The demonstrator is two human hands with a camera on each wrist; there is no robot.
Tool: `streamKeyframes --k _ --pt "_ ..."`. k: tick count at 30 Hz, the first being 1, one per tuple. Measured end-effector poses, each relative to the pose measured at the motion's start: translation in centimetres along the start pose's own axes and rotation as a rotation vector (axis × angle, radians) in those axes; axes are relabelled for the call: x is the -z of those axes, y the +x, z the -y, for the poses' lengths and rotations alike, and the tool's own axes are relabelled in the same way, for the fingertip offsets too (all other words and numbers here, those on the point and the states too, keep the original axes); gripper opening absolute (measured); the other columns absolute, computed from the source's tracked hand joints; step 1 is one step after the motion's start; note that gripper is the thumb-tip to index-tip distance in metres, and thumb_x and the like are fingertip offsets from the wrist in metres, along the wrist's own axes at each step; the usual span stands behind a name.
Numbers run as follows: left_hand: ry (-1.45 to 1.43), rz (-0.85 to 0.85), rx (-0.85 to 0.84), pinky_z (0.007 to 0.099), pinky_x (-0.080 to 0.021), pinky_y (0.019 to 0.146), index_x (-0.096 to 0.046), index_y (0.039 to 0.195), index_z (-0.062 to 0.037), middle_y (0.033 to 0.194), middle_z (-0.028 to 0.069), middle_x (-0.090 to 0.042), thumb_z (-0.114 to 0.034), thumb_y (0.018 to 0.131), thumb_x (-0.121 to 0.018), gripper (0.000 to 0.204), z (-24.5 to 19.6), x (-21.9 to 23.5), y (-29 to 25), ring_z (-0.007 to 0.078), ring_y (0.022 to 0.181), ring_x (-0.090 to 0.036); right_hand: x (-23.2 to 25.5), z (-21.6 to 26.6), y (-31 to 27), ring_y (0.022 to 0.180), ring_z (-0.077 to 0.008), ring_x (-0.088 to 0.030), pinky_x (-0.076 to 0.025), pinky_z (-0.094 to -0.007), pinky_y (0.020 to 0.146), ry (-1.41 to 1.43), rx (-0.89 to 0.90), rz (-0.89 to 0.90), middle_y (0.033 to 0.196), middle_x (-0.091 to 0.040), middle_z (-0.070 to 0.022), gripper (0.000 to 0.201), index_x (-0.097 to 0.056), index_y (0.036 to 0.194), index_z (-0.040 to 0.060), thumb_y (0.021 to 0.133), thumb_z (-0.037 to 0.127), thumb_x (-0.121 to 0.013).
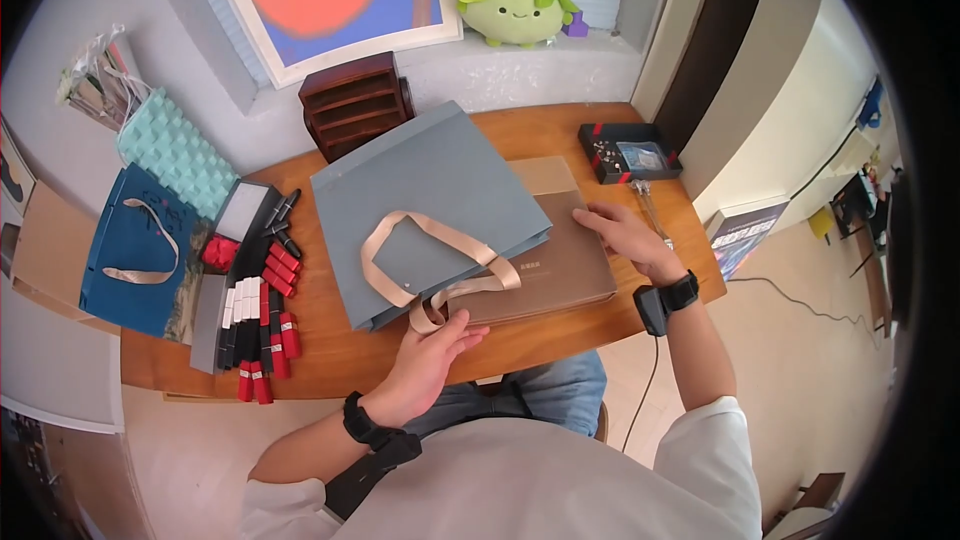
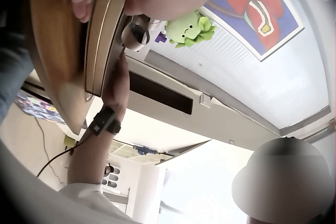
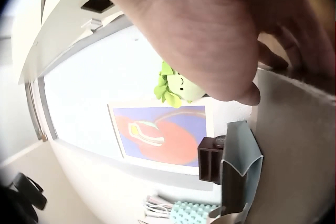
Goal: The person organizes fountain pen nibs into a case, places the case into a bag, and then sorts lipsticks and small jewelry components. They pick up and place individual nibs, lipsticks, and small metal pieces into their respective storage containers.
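Observation:
A flat brown gift box (image 1: 570, 265) lies at the front of the wooden table, partly covered by a grey-blue paper bag (image 1: 430, 175). The bag lies on its side, its beige ribbon handle (image 1: 372, 250) looped near the front. My left hand (image 1: 422, 365) grips the box's front edge beside the ribbon, thumb over the top; in the left wrist view the box side (image 2: 100, 50) sits between thumb and fingers. My right hand (image 1: 635, 240) holds the right edge, its thumb on the lid and its fingers down the side.
Red, white and black small tubes (image 1: 262, 325) lie at the left near a blue bag (image 1: 145, 250) and a turquoise bag (image 1: 175, 150). A dark wooden rack (image 1: 355, 105) stands at the back. A black tray (image 1: 630, 152) of trinkets sits at the back right.

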State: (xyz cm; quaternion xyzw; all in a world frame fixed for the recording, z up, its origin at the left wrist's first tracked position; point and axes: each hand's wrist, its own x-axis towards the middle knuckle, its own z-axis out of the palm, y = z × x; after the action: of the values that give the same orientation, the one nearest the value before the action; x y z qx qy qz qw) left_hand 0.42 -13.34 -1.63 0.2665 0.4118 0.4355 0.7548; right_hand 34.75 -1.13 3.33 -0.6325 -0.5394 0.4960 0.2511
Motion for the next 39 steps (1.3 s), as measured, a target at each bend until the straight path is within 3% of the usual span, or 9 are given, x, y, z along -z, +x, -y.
streamKeyframes --k 6,12,14,15,16,18,21,24,39 --pt "-0.063 0.064 -0.035 0.0464 -0.056 0.118 -0.059 0.140 -0.0076 0.139 0.0084 -0.065 -0.016 0.115 -0.067 0.027 -2.0 -1.0 -0.7 0.0332 0.137 -0.068 -0.5 -1.1 -1.0 0.125 -0.0170 -0.070 -0.057 -0.0300 0.101 0.395 0.074 0.008 0.144 -0.071 -0.0103 0.078 -0.047 0.167 -0.0006 0.109 0.044 -0.075" --pt "0.475 0.439 0.446 0.0380 -0.063 0.102 -0.066 0.141 -0.0047 0.143 0.0110 -0.073 -0.020 0.111 -0.074 0.034 -7.9 -2.4 -3.8 0.0260 0.132 -0.072 0.7 -0.2 -1.2 0.132 -0.0159 -0.068 -0.055 -0.0298 0.108 0.462 0.078 0.055 0.148 -0.069 -0.0100 0.073 -0.049 0.167 -0.0004 0.110 0.038 -0.075" --pt "1.164 0.494 0.134 0.0360 -0.065 0.089 -0.071 0.134 -0.0049 0.138 0.0111 -0.075 -0.019 0.108 -0.078 0.030 -11.7 -4.5 -4.9 0.0226 0.127 -0.073 0.6 -0.1 -1.4 0.131 -0.0157 -0.068 -0.055 -0.0296 0.108 0.464 0.085 0.052 0.148 -0.069 -0.0099 0.073 -0.050 0.167 0.0000 0.110 0.039 -0.075" --pt "1.309 0.436 -0.515 0.0367 -0.064 0.078 -0.075 0.124 -0.0059 0.124 0.0110 -0.078 -0.014 0.102 -0.081 0.024 -10.8 -2.9 -4.1 0.0238 0.112 -0.077 0.5 -0.2 -1.6 0.130 -0.0155 -0.068 -0.055 -0.0295 0.107 0.457 0.088 0.054 0.147 -0.070 -0.0097 0.073 -0.050 0.166 0.0004 0.110 0.039 -0.075" --pt "1.309 0.437 -0.514 0.0367 -0.064 0.078 -0.075 0.124 -0.0059 0.124 0.0110 -0.078 -0.014 0.102 -0.081 0.024 -11.2 -3.0 -3.5 0.0238 0.112 -0.077 0.5 -0.3 -1.6 0.130 -0.0155 -0.068 -0.055 -0.0295 0.107 0.459 0.087 0.054 0.147 -0.070 -0.0097 0.073 -0.050 0.166 0.0004 0.110 0.039 -0.075" --pt "1.572 0.061 -1.207 0.0388 -0.063 0.077 -0.078 0.117 -0.0053 0.107 0.0096 -0.080 -0.013 0.098 -0.083 0.022 -13.1 -3.7 -1.4 0.0296 0.097 -0.077 0.6 -0.6 -1.5 0.129 -0.0154 -0.069 -0.055 -0.0293 0.106 0.435 0.085 0.068 0.146 -0.071 -0.0096 0.074 -0.050 0.167 0.0013 0.110 0.040 -0.075" --pt "1.614 -0.057 -1.475 0.0483 -0.061 0.072 -0.079 0.107 -0.0051 0.088 0.0097 -0.077 -0.020 0.095 -0.083 0.019 -12.7 -1.2 3.2 0.0343 0.078 -0.074 0.4 -0.9 -1.6 0.127 -0.0154 -0.070 -0.056 -0.0294 0.106 0.434 0.087 0.031 0.145 -0.072 -0.0101 0.074 -0.051 0.166 0.0017 0.109 0.040 -0.077" --pt "1.739 0.017 -1.070 0.0455 -0.060 0.070 -0.083 0.104 -0.0074 0.090 0.0101 -0.078 -0.022 0.098 -0.081 0.016 -12.8 -0.3 2.7 0.0338 0.077 -0.075 0.4 -1.4 -1.5 0.127 -0.0157 -0.070 -0.056 -0.0296 0.105 0.458 0.117 0.031 0.144 -0.072 -0.0106 0.075 -0.051 0.166 0.0007 0.108 0.040 -0.078" --pt "1.479 -0.016 -0.963 0.0357 -0.058 0.069 -0.084 0.104 0.0023 0.089 0.0171 -0.080 -0.016 0.102 -0.079 0.019 -19.6 -4.0 3.6 0.0271 0.072 -0.073 11.3 0.6 -13.2 0.121 -0.0166 -0.072 -0.057 -0.0278 0.102 0.400 0.246 -0.506 0.138 -0.074 -0.0116 0.066 -0.059 0.157 -0.0026 0.106 0.035 -0.078"
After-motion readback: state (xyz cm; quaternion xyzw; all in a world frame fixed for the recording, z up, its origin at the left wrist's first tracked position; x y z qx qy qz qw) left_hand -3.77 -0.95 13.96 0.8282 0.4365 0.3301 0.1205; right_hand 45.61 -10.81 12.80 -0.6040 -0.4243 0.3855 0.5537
